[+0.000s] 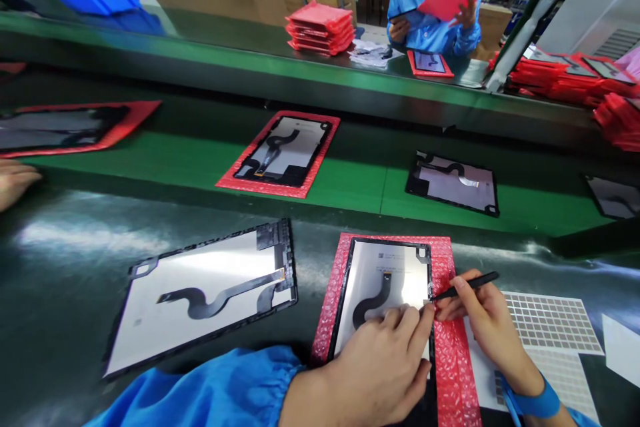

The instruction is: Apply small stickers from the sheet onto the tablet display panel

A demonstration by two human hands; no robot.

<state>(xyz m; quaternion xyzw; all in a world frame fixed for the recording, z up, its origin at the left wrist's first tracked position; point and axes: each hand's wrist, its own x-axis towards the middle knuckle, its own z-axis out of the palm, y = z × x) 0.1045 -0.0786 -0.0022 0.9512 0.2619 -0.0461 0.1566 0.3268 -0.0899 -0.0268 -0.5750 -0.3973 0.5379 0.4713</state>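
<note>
My left hand [377, 360] lies over the lower part of a screen panel [350, 300], its fingertips together near the panel's right edge, by a tiny square piece; whether they pinch it is too small to tell. The panel rests on a red bubble-wrap sheet [453, 353]. In my right hand [480, 313] are black tweezers [473, 284], their tip touching that same edge beside my left fingertips. A dark curved ribbon cable [373, 303] shows on the panel's white back. Under my right forearm are sheets of small square stickers [550, 320].
Another panel [165, 307] lies at the left. On the green belt [360, 180] are a panel on red wrap [285, 150] and a bare panel [455, 183]. Across it, a person in blue [425, 7] holds a red sheet. Another hand [17, 183] shows at the left edge.
</note>
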